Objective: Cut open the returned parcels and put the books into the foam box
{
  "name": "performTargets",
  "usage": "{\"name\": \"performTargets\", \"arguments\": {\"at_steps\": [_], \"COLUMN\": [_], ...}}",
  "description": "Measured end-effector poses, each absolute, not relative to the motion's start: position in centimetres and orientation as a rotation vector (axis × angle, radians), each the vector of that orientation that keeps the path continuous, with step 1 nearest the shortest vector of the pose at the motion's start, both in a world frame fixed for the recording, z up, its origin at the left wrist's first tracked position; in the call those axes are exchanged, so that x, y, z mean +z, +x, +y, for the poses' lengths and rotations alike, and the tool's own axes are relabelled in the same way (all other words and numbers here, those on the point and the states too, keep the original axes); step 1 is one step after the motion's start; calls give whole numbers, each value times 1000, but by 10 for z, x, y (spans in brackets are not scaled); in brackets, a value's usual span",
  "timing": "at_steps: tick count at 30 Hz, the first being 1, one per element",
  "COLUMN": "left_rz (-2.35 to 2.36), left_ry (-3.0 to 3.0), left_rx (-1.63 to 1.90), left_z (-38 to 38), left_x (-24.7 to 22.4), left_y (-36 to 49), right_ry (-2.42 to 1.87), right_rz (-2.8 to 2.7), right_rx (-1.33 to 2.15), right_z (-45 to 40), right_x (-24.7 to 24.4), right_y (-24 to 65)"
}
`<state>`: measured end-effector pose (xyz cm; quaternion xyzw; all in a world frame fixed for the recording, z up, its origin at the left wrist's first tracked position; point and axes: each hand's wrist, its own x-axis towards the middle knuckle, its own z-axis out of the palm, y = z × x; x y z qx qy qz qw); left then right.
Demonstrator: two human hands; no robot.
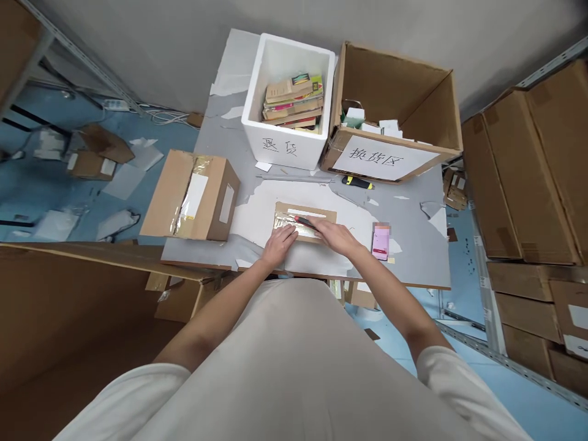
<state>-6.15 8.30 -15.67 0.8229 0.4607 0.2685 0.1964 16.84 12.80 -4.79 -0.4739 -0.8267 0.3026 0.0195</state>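
Observation:
A small flat cardboard box [305, 212] with clear tape and a white label lies near the front of the table. My left hand [278, 244] rests on its left front part, with the fingers close together. In my right hand [334, 234] is a red and black cutter [305, 222], held low over the box and pointing left. The cutter's thin tip lies over the taped part. Whether the tip touches the tape cannot be made out.
On the grey table [413, 269] are a taped carton [179, 195] at left, a phone [381, 241] at right and a yellow-black knife [358, 182]. Behind stand a white foam box [287, 147] with packages and a large open carton [399, 158]. Stacked cartons [528, 177] line the right.

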Motion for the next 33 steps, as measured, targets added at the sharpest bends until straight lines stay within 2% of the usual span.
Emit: {"name": "performTargets", "arguments": {"at_steps": [3, 7, 21, 27, 33], "left_rz": [1269, 1264, 1282, 1267, 1256], "left_ry": [2319, 2280, 2255, 2275, 2278], "left_rx": [766, 813, 778, 739, 759], "left_z": [83, 81, 85, 88, 83], "left_x": [-160, -162, -167, -167, -169], "left_y": [-63, -62, -60, -61, -62], "right_ry": [-1347, -1286, -1331, -1336, -1625], "right_rz": [-2939, -3128, -3258, -3242, -3187], "right_rx": [825, 688, 598, 555, 596], "right_z": [147, 158, 161, 156, 148], "right_x": [-42, -43, -31, -41, -46], "right_y": [142, 127, 126, 139, 168]}}
